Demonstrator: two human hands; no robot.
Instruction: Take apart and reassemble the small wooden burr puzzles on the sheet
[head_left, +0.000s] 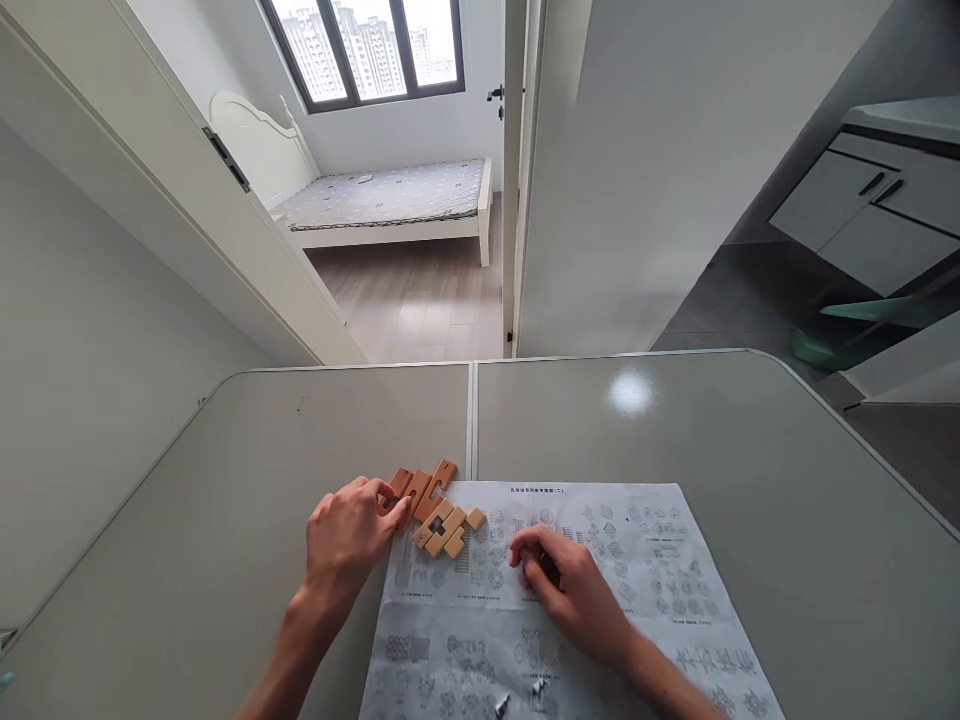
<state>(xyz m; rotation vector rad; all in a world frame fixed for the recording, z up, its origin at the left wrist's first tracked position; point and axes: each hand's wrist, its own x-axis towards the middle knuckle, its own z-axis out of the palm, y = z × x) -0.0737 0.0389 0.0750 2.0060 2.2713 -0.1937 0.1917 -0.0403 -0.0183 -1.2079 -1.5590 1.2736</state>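
Observation:
My left hand (346, 532) is closed, thumb and forefinger pinching at a reddish-brown wooden puzzle piece (395, 484) and partly covering it. More notched reddish-brown pieces (435, 490) lie right beside these fingers. Just in front of them a group of lighter wooden puzzle pieces (442, 525) sits fitted together around a small gap, at the top left corner of a printed instruction sheet (600, 640). Over the sheet, to the right of the pieces, my right hand (576, 595) is loosely curled shut, with nothing visible in its fingers.
Two small silvery bits (502, 705) lie low on the creased sheet. The grey table (225, 520) has a pale seam (472, 420) down its far middle and rounded far corners. Beyond it are a doorway, a bed (390, 195) and, at right, a white cabinet (870, 205).

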